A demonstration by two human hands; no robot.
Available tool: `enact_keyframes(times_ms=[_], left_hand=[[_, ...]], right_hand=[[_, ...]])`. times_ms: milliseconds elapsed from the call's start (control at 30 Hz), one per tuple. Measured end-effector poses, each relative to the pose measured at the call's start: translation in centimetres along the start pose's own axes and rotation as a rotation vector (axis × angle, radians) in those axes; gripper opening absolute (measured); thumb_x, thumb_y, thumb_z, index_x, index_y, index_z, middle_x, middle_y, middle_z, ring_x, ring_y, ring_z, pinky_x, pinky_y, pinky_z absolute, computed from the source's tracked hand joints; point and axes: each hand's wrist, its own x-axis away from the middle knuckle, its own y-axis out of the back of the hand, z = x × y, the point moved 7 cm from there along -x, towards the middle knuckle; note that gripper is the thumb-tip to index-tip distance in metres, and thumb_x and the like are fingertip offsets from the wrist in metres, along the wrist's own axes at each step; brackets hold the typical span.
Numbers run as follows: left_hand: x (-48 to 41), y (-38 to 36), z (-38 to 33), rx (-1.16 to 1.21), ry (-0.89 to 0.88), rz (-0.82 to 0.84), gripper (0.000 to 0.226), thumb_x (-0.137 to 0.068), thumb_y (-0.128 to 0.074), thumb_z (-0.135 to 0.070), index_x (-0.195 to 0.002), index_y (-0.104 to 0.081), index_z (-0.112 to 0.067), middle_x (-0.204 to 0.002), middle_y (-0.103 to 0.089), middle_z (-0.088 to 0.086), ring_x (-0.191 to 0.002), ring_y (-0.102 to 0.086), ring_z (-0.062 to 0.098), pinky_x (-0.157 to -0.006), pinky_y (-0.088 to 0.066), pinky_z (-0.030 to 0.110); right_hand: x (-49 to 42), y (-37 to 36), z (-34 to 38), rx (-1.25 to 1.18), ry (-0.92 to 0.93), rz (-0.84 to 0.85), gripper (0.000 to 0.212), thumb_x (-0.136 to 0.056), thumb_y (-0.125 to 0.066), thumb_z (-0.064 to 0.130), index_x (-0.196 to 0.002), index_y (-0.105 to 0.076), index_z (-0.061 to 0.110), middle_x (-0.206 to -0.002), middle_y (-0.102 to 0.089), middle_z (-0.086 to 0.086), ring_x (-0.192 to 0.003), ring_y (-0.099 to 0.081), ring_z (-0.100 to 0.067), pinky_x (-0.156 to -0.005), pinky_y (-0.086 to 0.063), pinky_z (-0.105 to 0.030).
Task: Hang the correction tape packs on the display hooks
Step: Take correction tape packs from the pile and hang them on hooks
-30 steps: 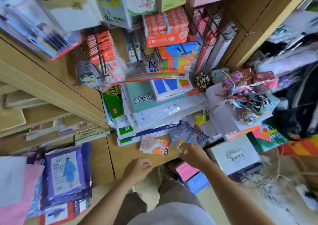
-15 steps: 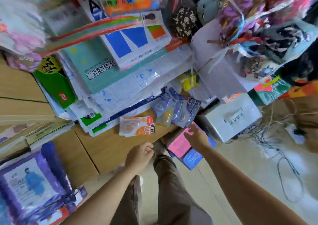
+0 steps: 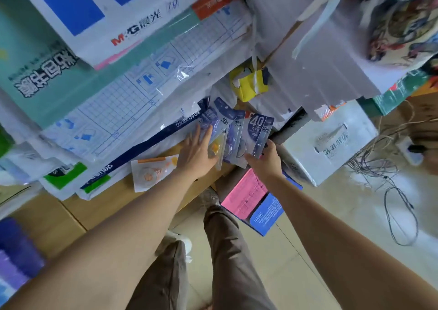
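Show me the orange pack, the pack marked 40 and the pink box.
orange pack (image 3: 154,171): head view, its clear front.
pack marked 40 (image 3: 259,129): head view, its blue printed top.
pink box (image 3: 244,194): head view, its pink top face.

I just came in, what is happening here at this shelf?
A person has both hands on a fan of blue correction tape packs on a wooden shelf. The left hand presses flat on the left ones; the right hand has its grip on the lower edge of the pack marked 40. An orange pack lies untouched beside them. No display hook is in view.
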Motion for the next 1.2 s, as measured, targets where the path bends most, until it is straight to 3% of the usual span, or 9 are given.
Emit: enact_keyframes(times_ms=[67, 167, 300, 433, 733, 900, 1033, 1100, 1200], left_hand=[[-0.1, 0.2, 0.3, -0.069, 0.018, -0.05, 0.097, -0.09, -0.065, -0.054, -0.161, -0.004, -0.031, -0.166, -0.015, 0.011, -0.146, -0.029, 0.039, -0.106, -0.046, 0.047], [0.5, -0.3, 2.1, 0.024, 0.128, -0.11, 0.086, -0.083, -0.067, -0.063, -0.152, -0.031, -0.027, -0.151, -0.04, 0.013, -0.135, -0.041, 0.035, -0.099, -0.048, 0.046], [1.6, -1.4, 3.9, 0.178, 0.235, -0.134, 0.066, -0.08, -0.07, -0.064, -0.123, -0.052, -0.018, -0.131, -0.053, 0.011, -0.115, -0.055, 0.03, -0.079, -0.053, 0.039], [2.4, -1.6, 4.5, 0.308, 0.258, -0.157, 0.055, -0.083, -0.072, -0.056, -0.115, -0.052, -0.016, -0.116, -0.057, 0.006, -0.102, -0.058, 0.026, -0.071, -0.047, 0.035], [5.7, -0.2, 6.1, 0.647, 0.37, -0.286, 0.045, -0.076, -0.078, -0.042, -0.099, -0.051, -0.015, -0.099, -0.057, -0.003, -0.087, -0.055, 0.016, -0.064, -0.036, 0.029], [8.5, -0.3, 7.6, 0.78, 0.444, -0.362, 0.042, -0.078, -0.082, -0.027, -0.099, -0.047, -0.014, -0.094, -0.064, -0.001, -0.077, -0.06, 0.012, -0.069, -0.049, 0.036], [9.0, -0.1, 9.1, 0.882, 0.435, -0.345, 0.049, -0.077, -0.087, -0.022, -0.105, -0.047, -0.016, -0.086, -0.067, -0.003, -0.08, -0.069, 0.022, -0.075, -0.057, 0.041], [9.4, 0.6, 9.9, 0.925, 0.44, -0.354, 0.05, -0.076, -0.088, -0.023, -0.106, -0.048, -0.017, -0.087, -0.068, -0.003, -0.084, -0.071, 0.023, -0.076, -0.058, 0.041], [10.6, 1.6, 10.9, 0.866, 0.415, -0.333, 0.023, -0.086, -0.078, -0.024, -0.1, -0.062, -0.014, -0.086, -0.07, -0.004, -0.081, -0.072, 0.021, -0.074, -0.06, 0.042]], right_hand=[[-0.3, 0.2, 0.1, -0.004, 0.007, -0.021, 0.055, -0.066, -0.071, 0.05, -0.111, -0.039, 0.053, -0.111, -0.066, 0.009, -0.107, -0.061, -0.026, -0.089, -0.055, -0.05], [-0.1, 0.5, 0.9, 0.027, 0.045, -0.045, 0.068, -0.067, -0.071, 0.045, -0.129, -0.044, 0.039, -0.118, -0.065, 0.004, -0.114, -0.056, -0.029, -0.096, -0.05, -0.051], [0.8, -0.2, 2.8, 0.241, 0.117, -0.091, 0.073, -0.08, -0.072, 0.031, -0.145, -0.041, 0.019, -0.146, -0.045, -0.01, -0.129, -0.04, -0.036, -0.109, -0.034, -0.044], [1.3, -1.3, 4.8, 0.417, 0.219, -0.175, 0.069, -0.083, -0.071, 0.032, -0.145, -0.043, 0.024, -0.151, -0.031, -0.008, -0.133, -0.028, -0.034, -0.107, -0.029, -0.046], [-0.6, -4.2, 5.9, 0.337, 0.173, -0.091, 0.082, -0.083, -0.071, 0.034, -0.151, -0.031, 0.015, -0.137, -0.054, -0.008, -0.126, -0.04, -0.034, -0.108, -0.034, -0.048], [-2.1, -4.0, 6.7, 0.185, 0.07, -0.115, 0.061, -0.083, -0.072, 0.027, -0.138, -0.048, 0.013, -0.116, -0.062, -0.003, -0.113, -0.048, -0.028, -0.094, -0.042, -0.042], [-1.7, -4.5, 8.0, 0.1, 0.088, -0.017, 0.004, -0.086, -0.068, 0.013, -0.088, -0.066, 0.011, -0.073, -0.058, 0.001, -0.073, -0.055, -0.02, -0.062, -0.038, -0.025], [-1.3, -4.4, 8.2, 0.11, 0.087, -0.025, 0.021, -0.087, -0.063, 0.01, -0.067, -0.056, 0.011, -0.066, -0.055, -0.004, -0.072, -0.052, -0.024, -0.062, -0.037, -0.026], [0.4, -3.6, 8.4, 0.103, 0.088, -0.085, 0.012, -0.089, -0.058, 0.009, -0.079, -0.059, 0.003, -0.075, -0.06, -0.012, -0.072, -0.053, -0.026, -0.061, -0.038, -0.03]])
